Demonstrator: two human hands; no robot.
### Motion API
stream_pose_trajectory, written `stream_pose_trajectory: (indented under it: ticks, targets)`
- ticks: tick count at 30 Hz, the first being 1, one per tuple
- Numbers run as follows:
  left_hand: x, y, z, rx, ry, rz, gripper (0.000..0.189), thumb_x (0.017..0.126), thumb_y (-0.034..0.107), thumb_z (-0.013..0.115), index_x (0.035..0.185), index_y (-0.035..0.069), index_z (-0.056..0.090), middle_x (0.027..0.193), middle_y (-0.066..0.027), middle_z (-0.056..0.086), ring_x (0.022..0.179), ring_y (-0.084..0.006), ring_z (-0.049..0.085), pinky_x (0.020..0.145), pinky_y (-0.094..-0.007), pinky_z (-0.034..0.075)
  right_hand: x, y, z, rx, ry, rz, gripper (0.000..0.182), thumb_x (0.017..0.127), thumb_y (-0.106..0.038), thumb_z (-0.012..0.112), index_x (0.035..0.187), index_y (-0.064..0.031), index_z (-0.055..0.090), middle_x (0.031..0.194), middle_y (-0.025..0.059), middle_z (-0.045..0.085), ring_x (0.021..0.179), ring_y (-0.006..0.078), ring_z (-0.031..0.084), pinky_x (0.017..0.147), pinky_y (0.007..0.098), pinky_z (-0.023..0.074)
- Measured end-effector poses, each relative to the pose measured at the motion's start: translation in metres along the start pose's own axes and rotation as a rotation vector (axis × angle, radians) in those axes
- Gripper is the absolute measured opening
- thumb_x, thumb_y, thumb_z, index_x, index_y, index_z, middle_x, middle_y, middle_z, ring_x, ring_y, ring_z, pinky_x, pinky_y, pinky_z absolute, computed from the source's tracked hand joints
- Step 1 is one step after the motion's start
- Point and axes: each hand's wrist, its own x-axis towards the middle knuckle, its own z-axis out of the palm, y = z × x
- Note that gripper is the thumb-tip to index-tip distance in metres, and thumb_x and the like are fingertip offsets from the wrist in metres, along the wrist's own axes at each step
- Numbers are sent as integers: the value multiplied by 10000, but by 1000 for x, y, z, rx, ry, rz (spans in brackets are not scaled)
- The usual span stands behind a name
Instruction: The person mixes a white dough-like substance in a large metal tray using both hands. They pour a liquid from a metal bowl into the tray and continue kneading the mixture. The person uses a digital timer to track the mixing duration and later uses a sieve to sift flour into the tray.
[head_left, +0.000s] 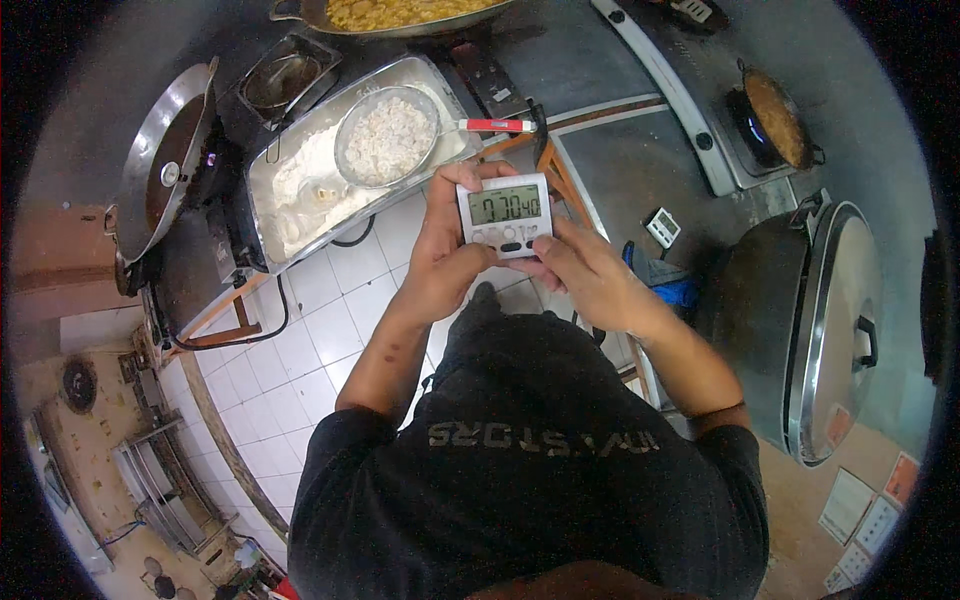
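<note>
A white digital kitchen timer (508, 234) is held upright in front of my chest, its display towards me. My left hand (442, 251) grips it from the left, thumb along the lower edge and fingers behind. On the right side my right hand (592, 274) also holds it, with the thumb on the lower right corner by a dark button. Just beyond the timer lies a metal tray (260, 202) of white flour. A round wire sieve (388, 135) full of flour-coated pieces rests in the tray, its red handle (495, 126) reaching over the rim.
A large wok (142, 187) with dark liquid and a dial thermometer (170, 174) stands left. A pan of yellow food (412, 11) is at the back. Right are a lit burner (756, 131), a second timer (663, 227) and a big lidded pot (832, 337).
</note>
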Motion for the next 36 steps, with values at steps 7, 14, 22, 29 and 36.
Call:
stream_pose_trajectory:
  ticks: [7, 14, 22, 29, 36]
  targets:
    - [-2, 1, 1, 8, -6, -11, 615, 580, -13, 449, 1153, 141, 287, 1258, -186, 389, 1200, -437, 472, 967, -519, 475, -2, 5, 4, 103, -14, -34, 351, 993, -130, 345, 1234, 112, 428, 1129, 225, 589, 1073, 247, 596, 922, 348, 488]
    - [-3, -2, -2, 73, -47, 38, 619, 585, -36, 440, 1154, 146, 277, 1273, -191, 383, 1213, -424, 469, 979, -512, 465, -3, 11, 7, 59, 11, -132, 356, 995, -115, 328, 1261, 109, 404, 1129, 236, 593, 1077, 273, 602, 934, 365, 482]
    - [-6, 1, 3, 39, -27, 37, 619, 601, -54, 453, 1159, 151, 282, 1275, -182, 386, 1214, -415, 474, 988, -503, 461, -2, 18, 9, 91, 21, -191, 347, 981, -82, 345, 1265, 108, 402, 1147, 247, 588, 1075, 295, 605, 924, 371, 489]
    - [-7, 0, 0, 63, -33, 46, 551, 639, -27, 439, 1138, 154, 292, 1256, -181, 389, 1207, -437, 474, 963, -499, 485, -3, 22, 8, -12, 39, -213, 324, 960, -68, 381, 1239, 87, 437, 1073, 244, 624, 1032, 302, 631, 893, 378, 495]
    - [-10, -2, 0, 68, -9, 44, 498, 678, -18, 450, 1123, 146, 297, 1252, -180, 398, 1192, -447, 484, 947, -510, 497, -4, 25, 6, -119, 51, -168, 338, 962, -145, 410, 1218, 72, 457, 964, 253, 646, 872, 324, 665, 755, 395, 498]
